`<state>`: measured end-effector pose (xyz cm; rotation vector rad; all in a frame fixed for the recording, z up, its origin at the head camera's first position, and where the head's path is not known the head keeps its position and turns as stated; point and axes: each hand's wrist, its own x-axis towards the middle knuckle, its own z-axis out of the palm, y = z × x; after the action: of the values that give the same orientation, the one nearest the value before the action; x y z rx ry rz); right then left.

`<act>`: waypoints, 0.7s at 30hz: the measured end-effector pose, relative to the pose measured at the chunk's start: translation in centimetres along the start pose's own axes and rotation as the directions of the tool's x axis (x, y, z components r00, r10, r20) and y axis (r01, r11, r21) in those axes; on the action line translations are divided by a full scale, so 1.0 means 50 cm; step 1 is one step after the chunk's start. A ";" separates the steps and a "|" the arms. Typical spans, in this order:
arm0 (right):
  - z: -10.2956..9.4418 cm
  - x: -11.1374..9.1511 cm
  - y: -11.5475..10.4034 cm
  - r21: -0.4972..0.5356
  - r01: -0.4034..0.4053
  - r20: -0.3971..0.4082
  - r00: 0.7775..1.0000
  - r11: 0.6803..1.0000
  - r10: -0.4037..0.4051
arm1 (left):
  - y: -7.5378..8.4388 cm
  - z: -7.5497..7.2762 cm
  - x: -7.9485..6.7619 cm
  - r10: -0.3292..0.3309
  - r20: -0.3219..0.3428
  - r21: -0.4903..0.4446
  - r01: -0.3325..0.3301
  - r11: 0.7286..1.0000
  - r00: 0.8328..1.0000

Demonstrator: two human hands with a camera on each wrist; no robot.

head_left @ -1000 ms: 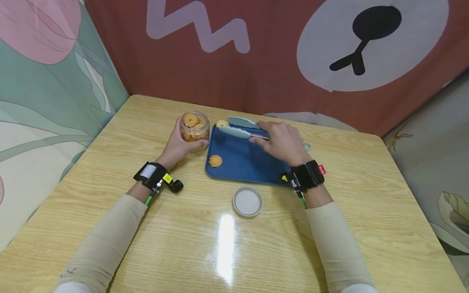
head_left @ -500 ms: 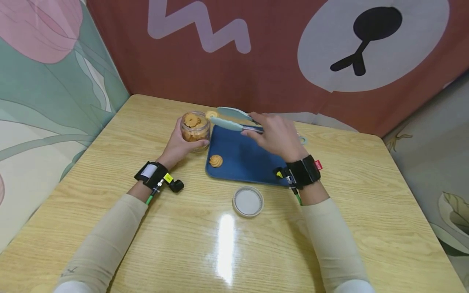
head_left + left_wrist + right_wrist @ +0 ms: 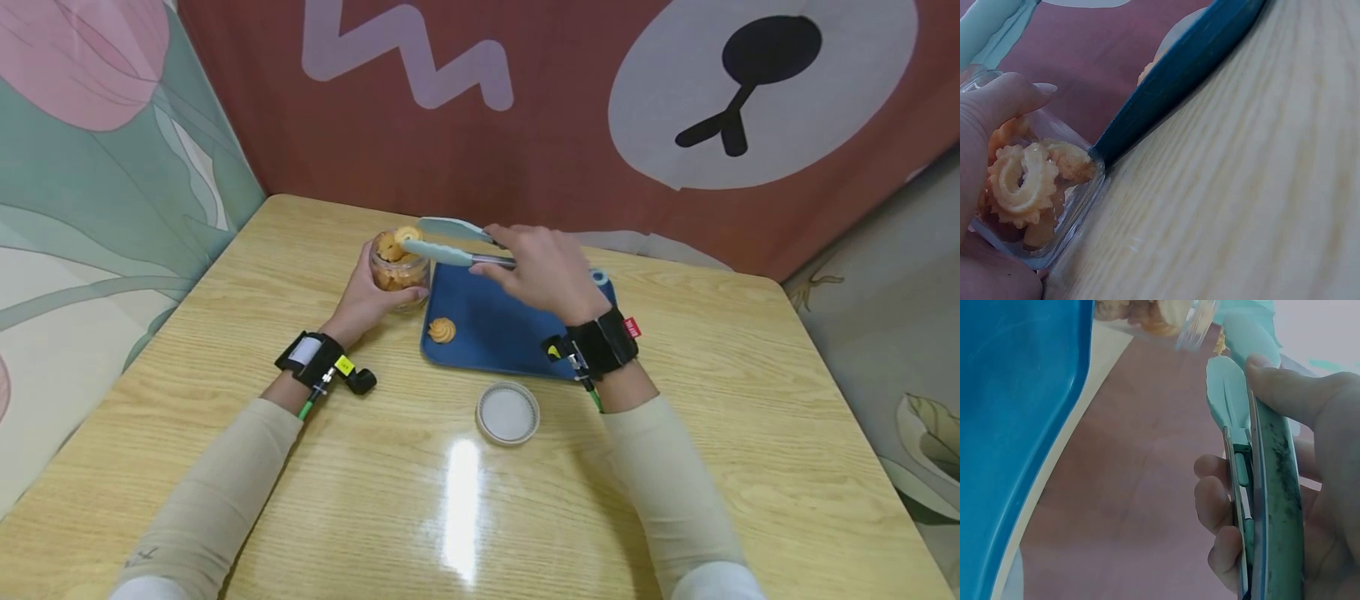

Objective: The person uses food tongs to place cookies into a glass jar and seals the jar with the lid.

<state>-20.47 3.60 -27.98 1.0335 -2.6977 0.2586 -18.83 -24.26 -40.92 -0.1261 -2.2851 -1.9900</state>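
Observation:
My left hand [image 3: 365,294] grips a clear jar [image 3: 402,275] of cookies from its left side, thumb across the front. Piped cookies [image 3: 1022,181] show through its wall in the left wrist view. My right hand [image 3: 547,271] holds pale green tongs [image 3: 450,250], fingers and thumb around the handles. Between the tong tips a round cookie [image 3: 408,237] sits over the jar's mouth; whether it touches the cookies inside I cannot tell. In the right wrist view the tongs [image 3: 1272,462] point up toward the jar [image 3: 1166,325].
A blue tray [image 3: 502,329] lies right of the jar, with one swirled cookie [image 3: 442,330] near its left front corner. In front of the tray a round lid [image 3: 507,412] rests on the wooden table [image 3: 360,500]. A brown patterned wall [image 3: 450,158] stands behind.
My right hand has carried the tongs and the pinched cookie up from the tray's back left corner and leftward to above the jar. The left hand and the jar stay in place.

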 end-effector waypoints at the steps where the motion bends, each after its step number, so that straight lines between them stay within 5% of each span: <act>1: 0.000 0.002 -0.003 0.003 0.003 0.003 1.000 1.000 -0.003 | 0.000 0.000 0.000 0.002 0.000 -0.004 -0.002 1.000 1.000; 21: 0.005 0.007 -0.011 0.017 0.020 0.018 1.000 1.000 -0.020 | 0.004 0.001 -0.003 0.003 0.004 -0.009 -0.003 1.000 1.000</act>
<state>-20.37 2.90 -28.09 1.0726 -2.7045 0.2704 -18.63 -24.17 -40.78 -0.1342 -2.2771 -2.0011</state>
